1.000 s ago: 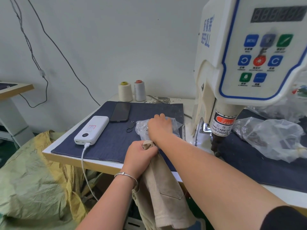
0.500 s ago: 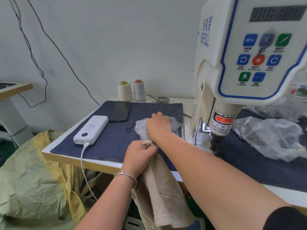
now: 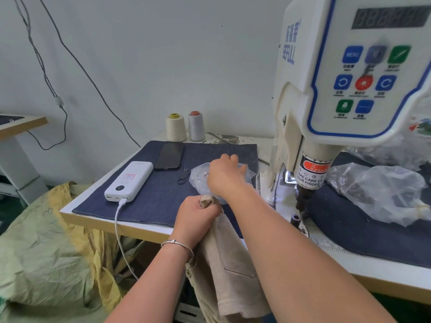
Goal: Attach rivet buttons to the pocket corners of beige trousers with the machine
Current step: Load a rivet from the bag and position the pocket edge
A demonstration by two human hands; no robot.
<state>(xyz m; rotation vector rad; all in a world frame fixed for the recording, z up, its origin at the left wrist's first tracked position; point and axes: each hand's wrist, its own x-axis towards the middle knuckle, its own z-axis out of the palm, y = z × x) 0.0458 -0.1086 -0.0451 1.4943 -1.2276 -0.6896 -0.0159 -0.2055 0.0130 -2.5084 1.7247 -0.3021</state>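
Note:
The beige trousers hang over the table's front edge, and my left hand grips a bunched fold of them at the top. My right hand reaches forward into a small clear plastic bag of rivet parts on the blue cloth; its fingertips are hidden inside the bag. The white rivet machine stands to the right, with its dark punch above a small lower die.
A white power bank with a cable, a black phone, a small black ring tool and two thread cones lie on the blue cloth. Larger plastic bags sit right of the machine. A yellow-green sack lies at lower left.
My right hand has shifted very slightly within the plastic bag. My left hand keeps its hold on the trousers.

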